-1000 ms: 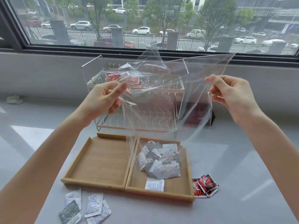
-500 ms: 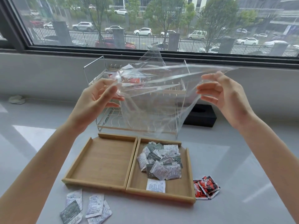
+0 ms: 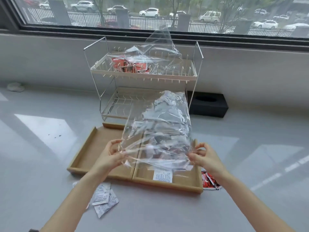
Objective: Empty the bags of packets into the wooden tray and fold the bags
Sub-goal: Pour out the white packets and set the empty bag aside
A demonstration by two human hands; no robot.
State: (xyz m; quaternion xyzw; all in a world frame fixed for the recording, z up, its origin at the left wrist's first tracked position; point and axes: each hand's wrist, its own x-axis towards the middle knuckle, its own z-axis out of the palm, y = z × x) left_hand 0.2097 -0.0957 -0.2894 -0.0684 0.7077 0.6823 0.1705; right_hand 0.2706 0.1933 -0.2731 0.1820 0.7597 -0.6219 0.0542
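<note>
I have brought the empty clear bag down. A second ago I held it stretched out high in front of the wire rack; now it hangs low over the wooden tray, its near edge at the level of my hands and the rest rising away toward the rack's lower shelf.

My left hand pinches the near left corner of the bag between thumb and curled fingers. My right hand pinches the near right corner the same way. Both grips are on film only; I see nothing inside the bag.

The grey and white packets lie in the right compartment of the tray, seen partly through the film, with one white packet lying clear of the bag near the front wall. The left compartment shows bare wood.

I read this as the emptying of this bag being done and the folding about to start: the bag has come from a shake-out height to a working height. It is crumpled, so it will want flattening on the desk before a crease holds.

A second bag, holding red packets, sits on the rack's top shelf, well apart from my hands. Some loose white packets lie on the desk near the tray's front left, and red packets just beside its right front corner.
</note>
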